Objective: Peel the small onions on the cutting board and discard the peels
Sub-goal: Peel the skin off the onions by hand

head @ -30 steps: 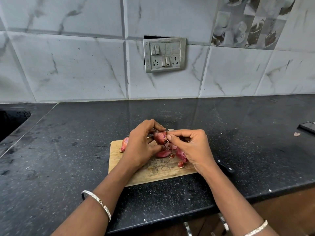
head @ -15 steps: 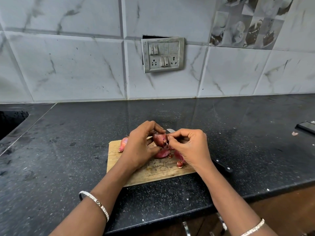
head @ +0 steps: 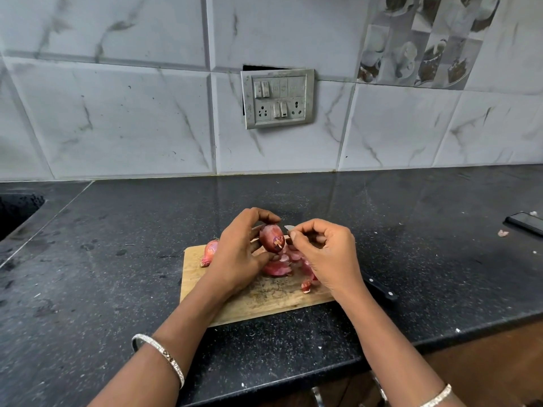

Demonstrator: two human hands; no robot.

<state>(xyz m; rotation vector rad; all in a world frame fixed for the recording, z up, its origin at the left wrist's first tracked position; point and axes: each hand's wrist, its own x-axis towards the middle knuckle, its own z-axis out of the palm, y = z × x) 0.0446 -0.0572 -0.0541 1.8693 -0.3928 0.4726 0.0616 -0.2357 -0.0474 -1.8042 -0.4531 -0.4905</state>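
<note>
At the far left the sink (head: 17,212) is sunk into the black counter (head: 117,289). On the counter lies the wooden cutting board (head: 264,301), and at its left end one small onion with skin (head: 210,252) rests on the wood. The person's left hand (head: 238,254), with a bangle (head: 158,356) on the wrist, holds another small onion (head: 271,237) above the board; the fingers curl over its top and the thumb supports it from below. Under this onion a heap of pink peels (head: 279,267) lies on the board. The right hand (head: 326,254) has its fingers curled inward and the thumb tip is just beside the root end of the held onion; I cannot tell if it pinches a piece of skin. Behind this hand the black knife handle (head: 379,287) sticks out over the board's right edge. Far right, a dark phone (head: 526,221) lies on the counter.
</note>
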